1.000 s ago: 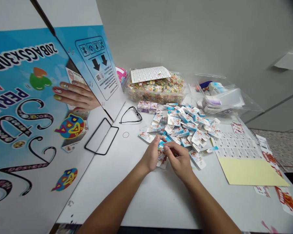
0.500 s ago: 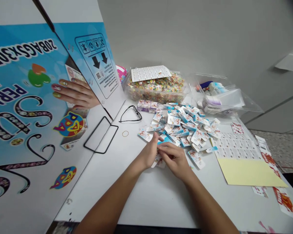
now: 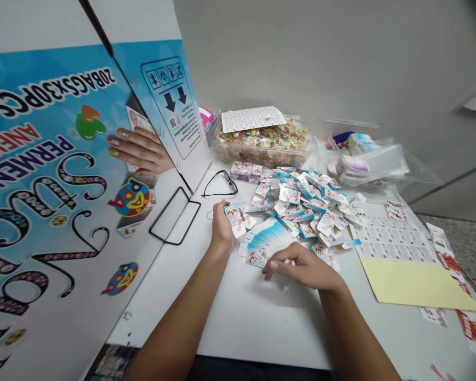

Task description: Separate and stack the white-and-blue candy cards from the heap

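A heap of small blue-and-white packets printed with a red hand lies on the white table. My left hand is closed round one such packet, held up at the heap's left side. A fanned row of the same packets lies flat between my hands. My right hand rests on the table just right of that row, fingers curled, fingertips touching its near end.
A big blue printed carton stands at the left. Black glasses and a rubber band lie by it. Clear tubs of coloured bits and supplies stand behind. Sticker sheets and yellow paper lie right.
My hands were together on a stack of packets. Now they are apart: the left has lifted one packet away to the left, and the stack lies fanned on the table.
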`<state>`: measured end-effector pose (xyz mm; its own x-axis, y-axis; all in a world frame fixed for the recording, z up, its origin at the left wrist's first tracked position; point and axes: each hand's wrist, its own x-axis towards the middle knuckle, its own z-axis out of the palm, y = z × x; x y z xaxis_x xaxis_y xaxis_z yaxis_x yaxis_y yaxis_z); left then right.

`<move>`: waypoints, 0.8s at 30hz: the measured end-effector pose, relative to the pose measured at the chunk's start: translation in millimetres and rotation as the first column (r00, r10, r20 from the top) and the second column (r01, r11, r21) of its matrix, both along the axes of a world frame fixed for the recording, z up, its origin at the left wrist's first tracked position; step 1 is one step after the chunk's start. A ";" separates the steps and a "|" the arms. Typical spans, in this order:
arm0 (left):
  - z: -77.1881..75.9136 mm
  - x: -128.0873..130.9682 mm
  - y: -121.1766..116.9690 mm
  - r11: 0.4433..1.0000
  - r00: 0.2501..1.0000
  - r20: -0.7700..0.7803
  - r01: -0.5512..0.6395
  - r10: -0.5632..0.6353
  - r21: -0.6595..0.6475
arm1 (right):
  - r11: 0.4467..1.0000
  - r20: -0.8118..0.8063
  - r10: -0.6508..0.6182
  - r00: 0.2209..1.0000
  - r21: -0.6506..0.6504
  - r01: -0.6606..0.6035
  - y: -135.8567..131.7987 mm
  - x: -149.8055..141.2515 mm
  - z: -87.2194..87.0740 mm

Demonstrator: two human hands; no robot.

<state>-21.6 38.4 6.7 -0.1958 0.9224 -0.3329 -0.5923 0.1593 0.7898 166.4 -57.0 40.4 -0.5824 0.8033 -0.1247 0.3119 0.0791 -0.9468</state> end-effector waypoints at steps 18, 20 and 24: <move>6.5 6.5 -23.4 0.671 0.795 -0.162 0.587 -0.585 0.453 | 0.772 0.608 -0.455 0.650 0.633 -0.052 3.5 -40.7 -49.9; 5.6 6.6 -19.2 0.768 0.857 -0.129 0.507 -0.500 0.391 | 0.773 0.602 -0.465 0.650 0.634 -0.035 3.8 -39.5 -47.3; 4.8 4.7 -8.6 0.914 0.959 -0.038 0.281 -0.282 0.292 | 0.803 0.622 -0.420 0.661 0.594 -0.048 4.0 -36.8 -49.2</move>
